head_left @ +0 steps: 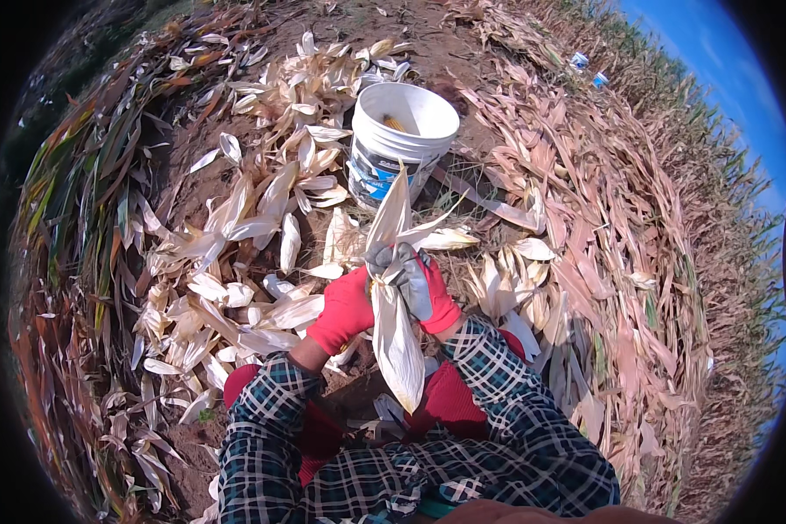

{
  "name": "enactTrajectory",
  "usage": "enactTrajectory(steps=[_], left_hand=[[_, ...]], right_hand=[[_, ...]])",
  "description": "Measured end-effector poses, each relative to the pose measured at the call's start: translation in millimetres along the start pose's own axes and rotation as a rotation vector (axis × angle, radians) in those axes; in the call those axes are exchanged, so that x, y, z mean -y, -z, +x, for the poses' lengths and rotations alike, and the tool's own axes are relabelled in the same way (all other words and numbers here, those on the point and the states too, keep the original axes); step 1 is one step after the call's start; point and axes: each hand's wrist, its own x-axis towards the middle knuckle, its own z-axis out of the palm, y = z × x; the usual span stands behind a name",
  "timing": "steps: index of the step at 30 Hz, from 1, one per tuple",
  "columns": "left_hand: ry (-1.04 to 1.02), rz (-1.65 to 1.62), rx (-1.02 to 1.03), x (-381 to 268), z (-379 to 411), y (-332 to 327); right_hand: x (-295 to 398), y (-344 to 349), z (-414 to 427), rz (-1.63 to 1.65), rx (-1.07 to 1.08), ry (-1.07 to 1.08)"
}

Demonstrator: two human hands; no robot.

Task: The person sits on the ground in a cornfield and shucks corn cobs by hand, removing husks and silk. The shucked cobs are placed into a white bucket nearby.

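Both of my hands wear red work gloves with grey palms and meet in front of me. My left hand (348,302) and my right hand (426,285) are closed around the middle of an ear of corn in pale dry husk (396,347). Husk leaves spread upward above my fingers, and a long leaf hangs down below them. A trace of yellow shows between my hands; the rest of the ear is hidden. Just beyond them stands a white plastic bucket (383,147) with a blue and black label, tilted slightly in view. A yellow corn cob (393,122) lies inside it.
Loose dry corn husks (236,288) litter the brown soil (196,141) at the left and beyond the bucket. Cut corn stalks (583,216) lie in a long heap at the right, others at the left. Two small white-and-blue buckets (580,61) stand far off near the standing corn.
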Motion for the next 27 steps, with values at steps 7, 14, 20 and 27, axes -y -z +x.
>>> enactTrajectory(steps=[7, 14, 20, 27], left_hand=[[-0.088, -0.259, 0.150, 13, -5, -2], [0.129, -1.077, 0.209, 31, 0, 10], [0.160, -1.387, -0.066, 2, 14, 59], [0.274, -1.570, -0.006, 4, 12, 58]], right_hand=[[-9, 24, 2, 0.889, 0.035, -0.241], [28, 16, 11, 0.802, -0.240, -0.177], [1, 13, 7, 0.500, -0.170, -0.310], [-16, -36, -40, 0.091, 0.337, -0.595]])
